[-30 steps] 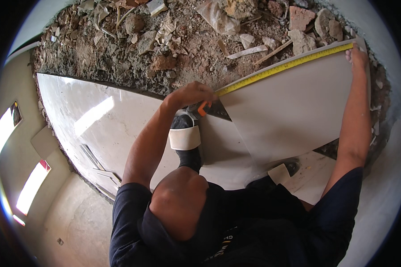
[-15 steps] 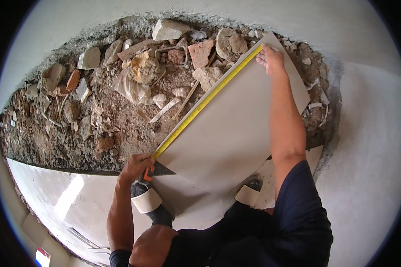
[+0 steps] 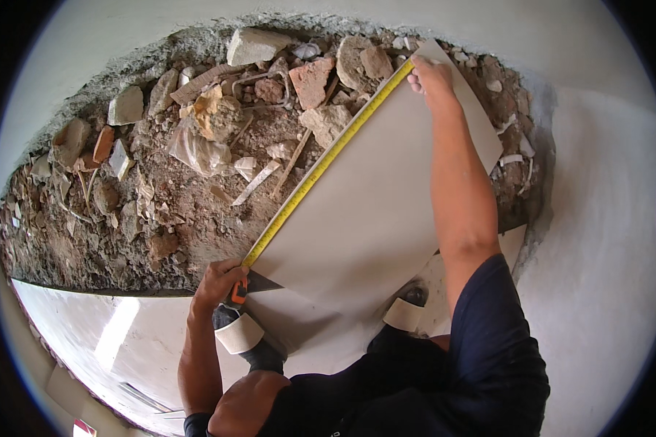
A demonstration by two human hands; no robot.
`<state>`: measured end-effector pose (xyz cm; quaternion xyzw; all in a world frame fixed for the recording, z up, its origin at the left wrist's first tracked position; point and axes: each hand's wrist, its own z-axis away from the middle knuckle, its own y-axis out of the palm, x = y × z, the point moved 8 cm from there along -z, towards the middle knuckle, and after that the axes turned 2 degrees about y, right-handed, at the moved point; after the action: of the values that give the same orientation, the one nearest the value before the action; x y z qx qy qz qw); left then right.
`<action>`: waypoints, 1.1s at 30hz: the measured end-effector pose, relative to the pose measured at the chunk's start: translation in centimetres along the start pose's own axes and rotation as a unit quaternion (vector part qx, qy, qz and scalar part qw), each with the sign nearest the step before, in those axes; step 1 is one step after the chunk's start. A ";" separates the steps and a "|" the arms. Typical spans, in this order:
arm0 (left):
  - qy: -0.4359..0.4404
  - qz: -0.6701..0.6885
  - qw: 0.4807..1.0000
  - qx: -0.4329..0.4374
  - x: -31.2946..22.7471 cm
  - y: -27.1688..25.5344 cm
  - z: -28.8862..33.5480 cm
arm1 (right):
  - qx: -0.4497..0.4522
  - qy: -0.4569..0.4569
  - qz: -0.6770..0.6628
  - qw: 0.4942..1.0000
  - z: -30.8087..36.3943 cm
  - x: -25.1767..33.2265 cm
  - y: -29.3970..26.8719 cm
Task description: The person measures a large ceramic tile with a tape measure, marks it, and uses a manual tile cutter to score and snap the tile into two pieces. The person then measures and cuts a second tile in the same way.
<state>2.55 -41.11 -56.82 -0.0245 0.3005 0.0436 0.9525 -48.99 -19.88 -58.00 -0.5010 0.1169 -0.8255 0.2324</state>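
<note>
The left hand (image 3: 219, 280) had its fingers curled shut around an orange-trimmed tape case (image 3: 237, 291), pressed at the near corner of a large pale tile (image 3: 372, 211). That forearm ran straight down to the lower edge of the view. The right hand (image 3: 431, 73) lay at the tile's far corner, fingers bent down and pinning the end of the yellow tape (image 3: 321, 167) against it; its arm stretched long across the tile's right side, up from a dark sleeve. The tape ran taut along the tile's left edge, from one hand to the other. The tile lay tilted over a bed of rubble (image 3: 197, 146): broken brick, grey stone chunks and a crumpled clear plastic bag (image 3: 193, 149) among them. Two pale tape-wrapped shoes (image 3: 238, 333) showed below the tile's near edge. White wall (image 3: 605, 218) curved round to the right
</note>
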 end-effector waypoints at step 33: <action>0.026 0.015 1.000 0.003 -0.1 0.2 0.3 | -0.069 0.011 0.027 0.997 0.5 -0.3 -1.0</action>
<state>2.59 -40.86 -56.48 -0.0180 0.3253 0.0560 0.9438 -48.69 -18.86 -57.63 -0.5035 0.1896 -0.8142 0.2181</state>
